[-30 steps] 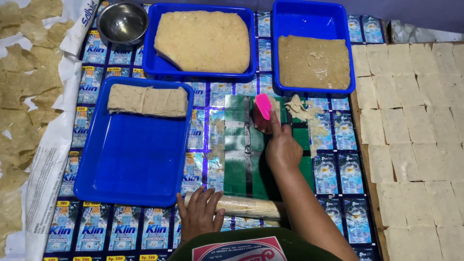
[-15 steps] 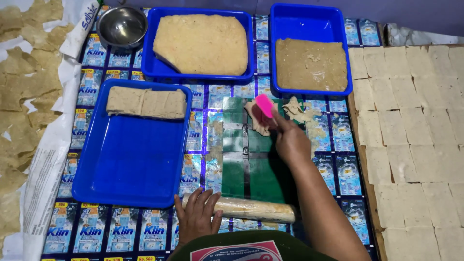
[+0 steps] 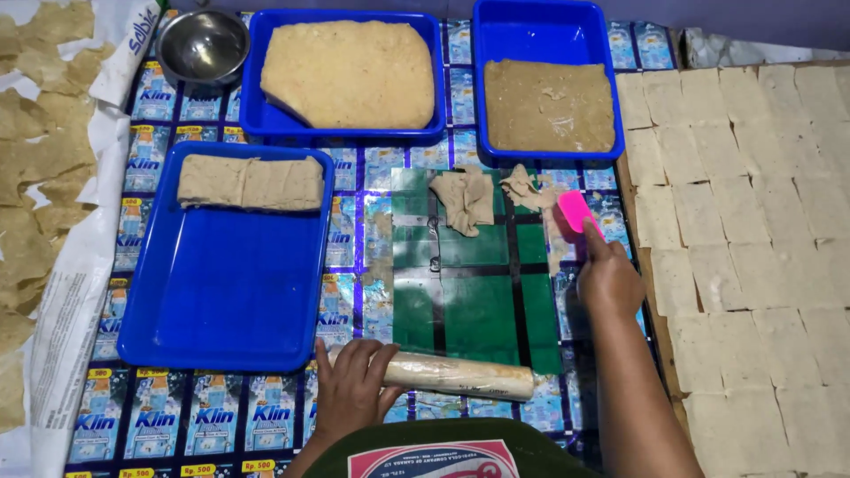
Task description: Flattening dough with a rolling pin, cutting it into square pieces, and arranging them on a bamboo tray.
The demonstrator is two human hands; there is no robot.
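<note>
While the left hand (image 3: 352, 387) lies palm-down with its fingers curled loosely over the near end of a pale, plastic-wrapped rolling pin (image 3: 456, 375), the right hand (image 3: 606, 281) is stretched forward from a straight forearm, its fingers closed around a small pink plastic scraper (image 3: 575, 211) whose blade sticks up past the fingertips. That rolling pin lies crosswise along the near edge of a green, dark-lined plastic work sheet (image 3: 469, 301), and the left hand rests on it rather than clamping it hard. The scraper sits at the sheet's far right corner, just beside two crumpled scraps of beige dough (image 3: 467, 199) that lie on the sheet's far edge. Left of the sheet stands a shallow blue plastic tray (image 3: 221, 310) with a flat folded strip of dough (image 3: 251, 181) along its far wall.
</note>
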